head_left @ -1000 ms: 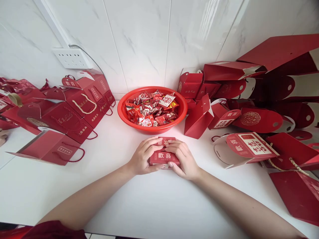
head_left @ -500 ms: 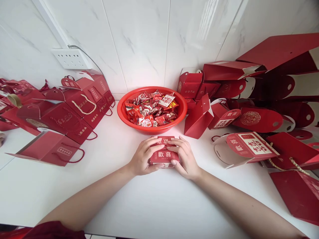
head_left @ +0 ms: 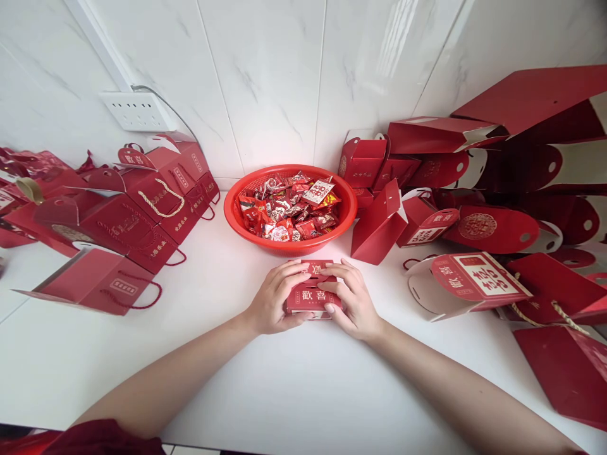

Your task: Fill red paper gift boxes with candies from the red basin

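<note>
A small red gift box [head_left: 308, 297] with pale lettering stands on the white table, its top flaps folded inward with a narrow gap between them. My left hand [head_left: 277, 300] wraps its left side, fingers on the top and thumb along the front. Around the right side curls my right hand [head_left: 353, 300], its fingers on the top and thumb at the front corner. Just behind the box is a red plastic basket [head_left: 231, 221] holding wrapped sweets [head_left: 289, 212]. What is inside the box is hidden.
Several red gift boxes [head_left: 156, 196] with cord handles stand at the left, one open box [head_left: 90, 278] in front. More boxes [head_left: 474, 278] are piled at the right, some with flaps sticking out. Behind are a tiled wall [head_left: 275, 76] and a socket strip [head_left: 137, 112].
My right hand's fingers have shifted slightly on the box top, and a narrow slot between the flaps shows more plainly. Both hands stay on the box.
</note>
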`<state>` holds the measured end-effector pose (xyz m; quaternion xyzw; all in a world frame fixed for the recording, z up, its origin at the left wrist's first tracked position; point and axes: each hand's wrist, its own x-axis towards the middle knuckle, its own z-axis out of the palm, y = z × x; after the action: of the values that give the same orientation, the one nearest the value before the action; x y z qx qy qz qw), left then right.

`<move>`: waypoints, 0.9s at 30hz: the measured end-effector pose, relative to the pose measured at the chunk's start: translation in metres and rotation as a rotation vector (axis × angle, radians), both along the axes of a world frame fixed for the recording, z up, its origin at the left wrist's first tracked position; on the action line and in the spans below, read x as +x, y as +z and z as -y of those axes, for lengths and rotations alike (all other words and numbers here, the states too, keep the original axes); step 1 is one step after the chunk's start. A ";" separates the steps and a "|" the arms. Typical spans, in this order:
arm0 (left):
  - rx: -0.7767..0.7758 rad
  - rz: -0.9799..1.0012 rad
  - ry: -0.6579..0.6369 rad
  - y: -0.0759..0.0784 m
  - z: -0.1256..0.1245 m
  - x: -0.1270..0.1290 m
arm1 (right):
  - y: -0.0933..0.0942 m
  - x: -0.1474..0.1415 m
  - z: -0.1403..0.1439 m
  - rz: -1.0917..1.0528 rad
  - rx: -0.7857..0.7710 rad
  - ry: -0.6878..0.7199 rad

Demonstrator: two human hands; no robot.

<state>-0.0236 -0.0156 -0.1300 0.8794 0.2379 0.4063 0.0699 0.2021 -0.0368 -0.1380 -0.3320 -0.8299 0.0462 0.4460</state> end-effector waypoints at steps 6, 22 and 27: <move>0.002 0.003 -0.006 0.001 0.000 0.000 | -0.002 -0.001 0.001 -0.006 0.000 0.004; -0.018 -0.076 -0.127 0.014 -0.016 -0.028 | -0.005 0.001 0.002 -0.151 -0.227 0.031; 0.066 -0.275 0.082 0.059 0.004 -0.029 | -0.001 -0.004 0.008 -0.026 -0.076 0.035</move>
<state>-0.0529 -0.0193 -0.0708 0.9183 0.2674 0.2919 -0.0090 0.1981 -0.0444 -0.1393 -0.3335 -0.8275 0.0900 0.4427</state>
